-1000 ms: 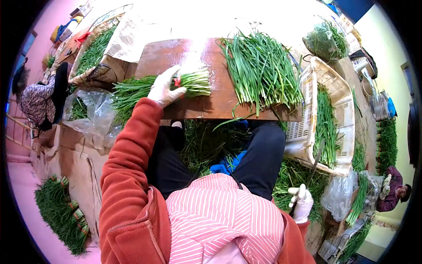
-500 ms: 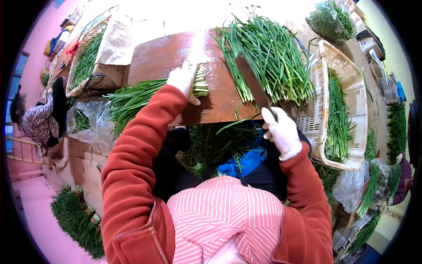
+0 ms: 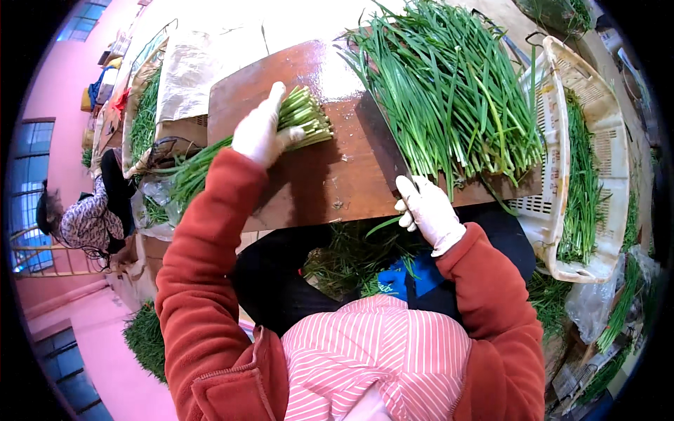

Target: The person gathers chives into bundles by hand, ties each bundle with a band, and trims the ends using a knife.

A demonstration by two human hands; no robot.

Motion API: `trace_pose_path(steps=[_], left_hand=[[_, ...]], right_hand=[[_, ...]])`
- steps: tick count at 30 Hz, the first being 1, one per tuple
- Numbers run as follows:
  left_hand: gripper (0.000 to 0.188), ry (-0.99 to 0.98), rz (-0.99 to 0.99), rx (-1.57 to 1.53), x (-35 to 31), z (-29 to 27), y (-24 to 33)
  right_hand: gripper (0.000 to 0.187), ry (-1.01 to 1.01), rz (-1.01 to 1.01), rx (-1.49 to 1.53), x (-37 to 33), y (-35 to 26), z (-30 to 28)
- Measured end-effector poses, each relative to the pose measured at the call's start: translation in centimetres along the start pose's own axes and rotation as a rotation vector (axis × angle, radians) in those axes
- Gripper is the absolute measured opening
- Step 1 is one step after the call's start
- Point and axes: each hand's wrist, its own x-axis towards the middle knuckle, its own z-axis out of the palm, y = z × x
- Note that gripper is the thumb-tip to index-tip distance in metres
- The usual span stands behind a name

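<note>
My left hand (image 3: 261,132), in a white glove, is closed around a bundle of garlic chives (image 3: 306,116). Their pale cut ends point right and upward, and the green leaves trail off to the left past my sleeve. The bundle is tilted over the brown wooden board (image 3: 309,186). A long, dark knife (image 3: 380,139) is held by its handle in my gloved right hand (image 3: 430,216) at the board's near edge. Its blade points away from me, beside a large heap of chives (image 3: 463,91) on the board's right side.
A cream plastic basket (image 3: 554,175) with more chives stands at the right. Another basket (image 3: 144,116) of greens is at the far left, near a seated person (image 3: 88,214). Loose leaves (image 3: 351,259) lie below the board, beside a blue cloth (image 3: 414,277).
My left hand has lifted and tilted the chive bundle, turning its cut ends upward. The knife stays in my right hand beside the heap. The whole view has shifted slightly.
</note>
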Motion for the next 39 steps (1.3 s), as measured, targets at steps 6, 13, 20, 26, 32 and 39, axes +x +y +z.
trace_pose_path(steps=[6,13,20,26,32,39], left_hand=[[0.135,0.025,0.137,0.892,0.6,1.3,-0.3],[0.11,-0.167,0.099,0.839,3.4,-1.9,0.0],[0.109,-0.363,-0.021,0.707,-0.4,0.1,1.0],[0.133,-0.297,-0.112,0.727,-0.9,2.1,1.9],[0.128,-0.243,-0.145,0.898,-0.9,3.7,1.8],[0.092,-0.285,-0.149,0.817,-0.5,3.7,0.9]], right_hand=[[0.041,-0.048,-0.013,-0.026,0.2,0.4,1.5],[0.039,-0.027,-0.02,-0.057,0.2,0.1,1.6],[0.039,-0.009,-0.04,-0.113,0.1,0.2,1.7],[0.043,0.038,-0.161,-0.406,0.2,0.8,2.3],[0.047,0.081,-0.256,-0.565,0.6,0.6,2.7],[0.037,0.15,-0.316,-0.458,-0.7,-1.2,3.4]])
